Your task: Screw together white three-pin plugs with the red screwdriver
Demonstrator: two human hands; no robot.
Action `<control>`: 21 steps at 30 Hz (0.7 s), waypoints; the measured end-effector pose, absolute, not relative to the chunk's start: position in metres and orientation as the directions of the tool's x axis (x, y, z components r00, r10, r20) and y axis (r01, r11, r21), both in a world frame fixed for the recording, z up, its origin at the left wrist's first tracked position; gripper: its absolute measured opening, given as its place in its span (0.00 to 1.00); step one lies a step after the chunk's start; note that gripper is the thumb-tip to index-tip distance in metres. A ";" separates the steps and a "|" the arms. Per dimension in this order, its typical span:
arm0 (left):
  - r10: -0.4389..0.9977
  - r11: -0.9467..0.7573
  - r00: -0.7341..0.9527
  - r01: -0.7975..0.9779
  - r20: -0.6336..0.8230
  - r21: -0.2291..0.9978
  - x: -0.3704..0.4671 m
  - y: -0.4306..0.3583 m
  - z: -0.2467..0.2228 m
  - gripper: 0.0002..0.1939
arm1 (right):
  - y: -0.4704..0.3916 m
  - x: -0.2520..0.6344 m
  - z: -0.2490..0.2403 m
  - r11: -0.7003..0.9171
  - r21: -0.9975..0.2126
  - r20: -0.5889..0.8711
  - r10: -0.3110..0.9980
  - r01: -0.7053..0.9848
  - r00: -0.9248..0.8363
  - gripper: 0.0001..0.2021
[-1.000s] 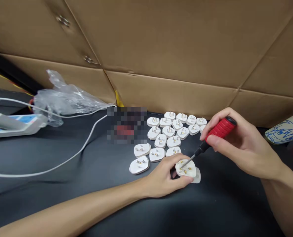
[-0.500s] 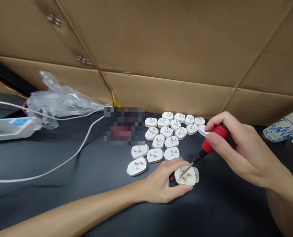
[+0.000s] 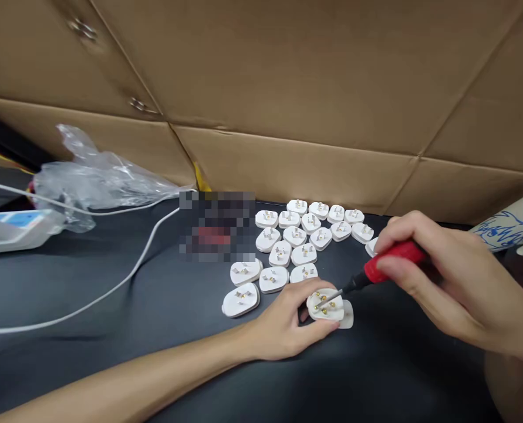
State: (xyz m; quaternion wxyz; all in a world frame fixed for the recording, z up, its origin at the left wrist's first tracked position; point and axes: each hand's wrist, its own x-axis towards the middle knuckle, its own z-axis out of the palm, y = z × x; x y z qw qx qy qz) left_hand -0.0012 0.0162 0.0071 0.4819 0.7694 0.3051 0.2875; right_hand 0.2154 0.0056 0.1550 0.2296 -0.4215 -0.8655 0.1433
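Observation:
My left hand [image 3: 290,323] grips an opened white power plug [image 3: 334,311] low over the dark table, thumb on the near side and fingers on the far side. Brass screws and terminals show inside it, and a pale flap or cover piece [image 3: 347,315] sticks out at its right. My right hand [image 3: 437,276] is closed around the red handle of a screwdriver [image 3: 395,261]. The shaft slants down left, and its tip meets the plug at a brass screw on the left side. Behind my left hand, several white plugs [image 3: 274,279] lie with their flat pins up.
A brown padded panel [image 3: 287,158] rises behind the table. At left lie a white power strip [image 3: 45,226], a clear plastic bag [image 3: 98,176] and a white cable [image 3: 142,264]. A blurred patch hides something dark and red. A patterned cylinder [image 3: 512,220] stands at right.
The screwdriver now leans lower, its handle having swung right and down with my right hand. The plug in my left hand is slightly turned. The whole view has shifted a little.

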 end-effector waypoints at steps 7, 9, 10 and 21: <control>0.729 -0.359 0.669 0.199 0.141 0.912 0.000 0.018 0.008 0.11 | 0.002 0.229 0.157 0.609 -0.480 0.195 0.776 0.631 -0.601 0.02; 0.733 -0.366 0.664 0.201 0.148 0.909 0.001 0.019 0.008 0.10 | 0.003 0.226 0.156 0.576 -0.466 0.243 0.813 0.672 -0.529 0.03; 0.737 -0.366 0.659 0.201 0.151 0.909 0.001 0.019 0.008 0.10 | 0.003 0.224 0.156 0.577 -0.475 0.245 0.812 0.665 -0.530 0.03; 0.743 -0.333 0.659 0.208 0.120 0.920 -0.001 0.019 0.008 0.11 | 0.009 0.216 0.152 0.636 -0.522 0.359 0.768 0.568 -0.531 0.03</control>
